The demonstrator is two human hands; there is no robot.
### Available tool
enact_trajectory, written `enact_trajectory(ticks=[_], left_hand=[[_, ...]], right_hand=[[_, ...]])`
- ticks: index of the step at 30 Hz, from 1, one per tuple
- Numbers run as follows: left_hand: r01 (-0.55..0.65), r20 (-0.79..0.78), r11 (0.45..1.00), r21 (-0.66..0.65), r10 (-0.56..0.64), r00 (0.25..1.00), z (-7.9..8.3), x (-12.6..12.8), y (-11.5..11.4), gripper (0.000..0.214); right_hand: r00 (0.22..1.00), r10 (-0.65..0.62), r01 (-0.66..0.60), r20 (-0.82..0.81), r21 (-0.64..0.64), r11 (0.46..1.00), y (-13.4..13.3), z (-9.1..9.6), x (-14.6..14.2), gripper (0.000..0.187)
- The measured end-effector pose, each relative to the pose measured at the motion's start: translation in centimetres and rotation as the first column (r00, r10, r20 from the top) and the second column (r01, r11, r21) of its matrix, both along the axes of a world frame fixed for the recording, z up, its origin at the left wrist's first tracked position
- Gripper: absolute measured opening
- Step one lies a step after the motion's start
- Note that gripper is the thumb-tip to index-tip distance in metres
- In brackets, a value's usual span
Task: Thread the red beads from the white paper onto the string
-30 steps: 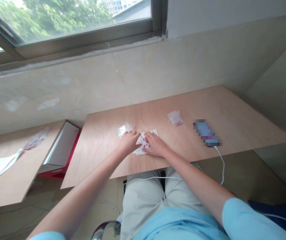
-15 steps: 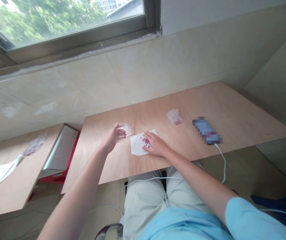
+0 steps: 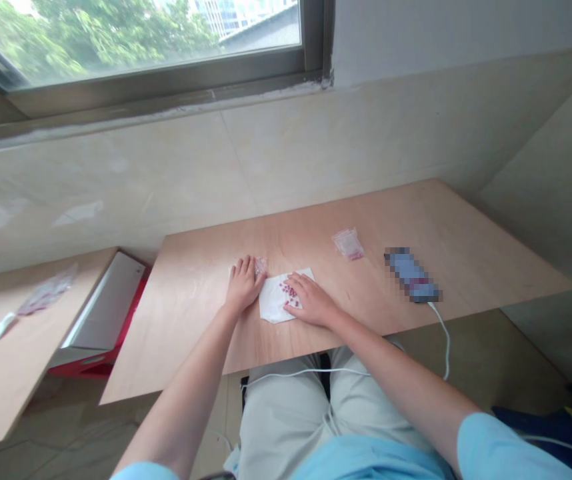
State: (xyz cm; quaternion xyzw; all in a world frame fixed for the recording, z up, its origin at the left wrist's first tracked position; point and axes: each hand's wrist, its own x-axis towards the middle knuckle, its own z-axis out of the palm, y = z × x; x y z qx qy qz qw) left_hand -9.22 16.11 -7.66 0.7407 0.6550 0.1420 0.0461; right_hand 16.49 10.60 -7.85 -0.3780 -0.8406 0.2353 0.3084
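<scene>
On the wooden table, a white sheet (image 3: 272, 308) lies in front of me with a cluster of small dark-red beads (image 3: 290, 293) on it. My right hand (image 3: 312, 301) rests on the sheet's right side, fingers spread beside and partly over the beads. To the left, my left hand (image 3: 245, 283) lies palm down with its fingers stretched out, over part of a clear plastic bag (image 3: 261, 266). The hand hides much of this bag; its contents are too small to tell.
Behind the sheet to the right lies another small clear bag (image 3: 349, 245) with reddish bits. A blurred phone (image 3: 413, 275) with a white cable (image 3: 447, 337) is farther right. On the left, a second table (image 3: 11, 373) holds a plastic bag (image 3: 49, 292), near a white binder (image 3: 103, 307).
My left hand has turned from raised and sideways to flat, palm down over the clear bag. My right hand stays on the sheet by the beads. The view has shifted slightly.
</scene>
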Motion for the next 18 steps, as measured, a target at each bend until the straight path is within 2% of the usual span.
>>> enact_trajectory(ticks=[4,8,11,13,16,18], left_hand=[[-0.002,-0.06,1.0,0.016,0.003,0.998,-0.5,0.0,-0.4,0.073],[0.009,-0.087,0.999,0.034,-0.006,0.996,-0.4,-0.4,-0.3,0.073],[0.015,-0.099,0.999,0.053,-0.009,0.995,-0.4,-0.5,-0.3,0.071],[0.02,-0.101,0.998,0.065,-0.013,0.995,-0.5,-0.5,-0.3,0.072],[0.016,-0.075,0.997,0.08,-0.01,0.997,-0.4,-0.5,-0.5,0.082],[-0.003,-0.038,0.996,0.089,0.006,0.999,-0.3,-0.5,-0.6,0.089]], right_hand=[[1.0,-0.018,0.018,-0.006,0.014,1.0,-0.1,0.2,-0.4,0.067],[0.987,-0.153,0.156,-0.053,0.063,0.986,1.9,0.1,0.3,0.054],[0.941,-0.334,0.338,-0.057,0.072,0.938,5.9,0.3,3.3,0.041],[0.898,-0.441,0.44,-0.004,0.084,0.894,8.9,0.7,6.2,0.04],[0.85,-0.508,0.492,0.142,0.131,0.86,12.5,1.2,10.5,0.039],[0.825,-0.507,0.48,0.249,0.164,0.862,13.9,1.4,12.4,0.037]])
